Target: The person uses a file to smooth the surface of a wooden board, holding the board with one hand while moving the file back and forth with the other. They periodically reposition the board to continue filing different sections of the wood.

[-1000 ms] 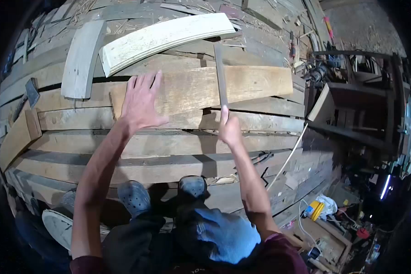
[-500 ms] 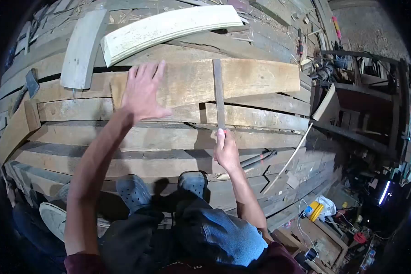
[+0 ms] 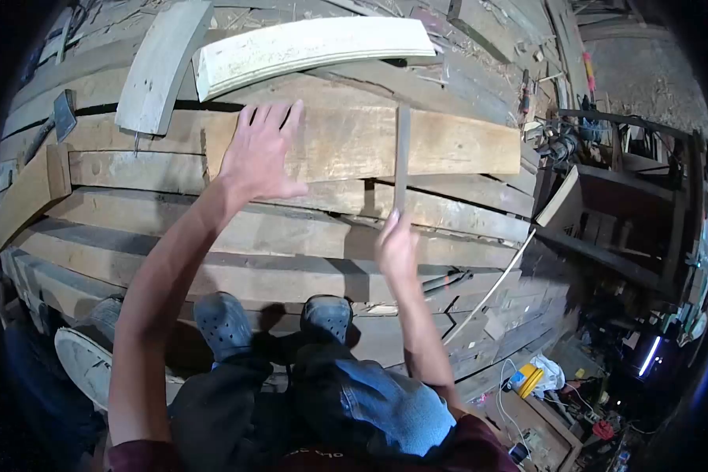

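Observation:
A flat wooden board [image 3: 342, 145] lies across the beams in front of me. My left hand [image 3: 261, 161] rests on its left part, palm down with the fingers spread. In my closed right hand [image 3: 399, 248] is the near end of a long, flat grey file [image 3: 402, 157]. Its blade lies crosswise over the board, right of the board's middle, and reaches its far edge. The handle is mostly hidden inside my fingers.
Beyond the board lie a pale curved timber [image 3: 315, 51] and a grey plank [image 3: 161, 71]. A hatchet [image 3: 64, 116] is at the left. Pliers-like handles [image 3: 447, 281] and a thin wood strip [image 3: 492, 291] lie at the right. My clogs [image 3: 326, 316] stand on the beams.
My right hand has moved the file to the right along the board. My left hand stays spread on the board. The whole view has shifted slightly.

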Motion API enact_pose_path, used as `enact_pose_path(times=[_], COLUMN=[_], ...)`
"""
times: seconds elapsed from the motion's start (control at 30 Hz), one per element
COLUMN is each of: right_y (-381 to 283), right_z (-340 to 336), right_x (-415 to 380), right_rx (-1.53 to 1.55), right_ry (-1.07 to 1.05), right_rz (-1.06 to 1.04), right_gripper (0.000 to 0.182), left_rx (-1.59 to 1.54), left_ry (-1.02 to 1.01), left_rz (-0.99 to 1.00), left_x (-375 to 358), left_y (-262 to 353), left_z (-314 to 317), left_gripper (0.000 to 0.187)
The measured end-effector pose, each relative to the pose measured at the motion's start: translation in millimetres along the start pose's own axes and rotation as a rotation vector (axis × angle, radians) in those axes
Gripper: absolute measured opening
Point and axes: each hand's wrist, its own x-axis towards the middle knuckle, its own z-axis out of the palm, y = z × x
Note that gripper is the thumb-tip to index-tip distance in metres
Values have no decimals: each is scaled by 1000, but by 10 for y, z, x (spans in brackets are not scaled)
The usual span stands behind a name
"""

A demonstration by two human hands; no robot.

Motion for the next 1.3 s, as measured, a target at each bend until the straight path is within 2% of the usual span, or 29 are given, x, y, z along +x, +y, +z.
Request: enact_pose_path(times=[0.03, 0.1, 0.2, 0.3, 0.37, 0.43, 0.47, 0.53, 0.63, 0.67, 0.77, 0.8, 0.83, 0.87, 0.9, 0.97, 1.03, 1.1, 1.13, 1.2, 1.23, 1.3], right_y=[-40, -219, -9, -1, -255, -331, -210, 115, -109, -327, 10, -48, -33, -14, -68, -231, -298, 28, -74, -135, -171, -386], right_z=[-5, -159, -66, 23, -141, -209, -165, 31, -54, -206, 108, 78, 103, 130, 98, -50, -70, 233, 176, 49, 35, -144], right_x=[168, 244, -63, 82, 385, 333, 220, -35, 302, 447, 262, -26, -59, -99, -47, 217, 145, -226, -148, -130, 55, 252], right_rx=[-49, -49, 83, 30, -34, 89, 67, 29, -17, -19, 38, -48, 19, 85, 67, -5, 56, 70, 46, -21, -10, 25], right_ry=[135, 51, 63, 55, 102, 57, 59, 67, 166, 46, 199, 55, 66, 75, -7, 36, 15, 209, 152, 3, 53, -31], right_rz=[-141, -59, -113, -44, -159, -110, -104, -108, -252, -135, -299, -102, -131, -162, -80, -178, -104, -277, -220, -86, -166, -139], right_gripper=[36, 36, 31, 31, 32, 35, 35, 37, 35, 31, 31, 32, 33, 34, 34, 35, 34, 32, 32, 32, 34, 35], left_rx=[-4, -10, 54, 16, 27, -14, -26, 2, -5, -31, -21, 14, 44, 15, -6, -50, -68, -4, 24, 25, 18, -65], left_ry=[3, -30, -27, -43, -19, -4, -74, -30, -20, -20, -34, -65, -98, -37, -40, -53, -43, 40, -22, -5, -13, -43], left_rz=[9, -2, -16, -23, -16, -6, -20, -25, -41, -35, -23, -37, -61, -43, -49, -36, -25, 9, -26, -45, -55, -45], left_x=[-12, -34, -3, 2, -28, -10, -8, 24, -5, -3, -4, 8, 26, 6, -22, 7, -41, -16, 12, 31, -2, -80], left_y=[3, 32, 23, 14, 0, 1, 11, 14, 25, 14, 20, 34, 30, 39, 42, 21, 51, -12, 11, 4, 21, 56], left_z=[14, 19, -8, -2, 60, 17, -55, -26, 18, 17, 31, 9, -13, -18, -11, -11, 16, 78, 44, 46, 70, 76], left_gripper=[116, 119, 121, 120, 119, 119, 119, 121, 123, 123, 123, 123, 122, 121, 121, 123, 123, 123, 123, 123, 124, 125])
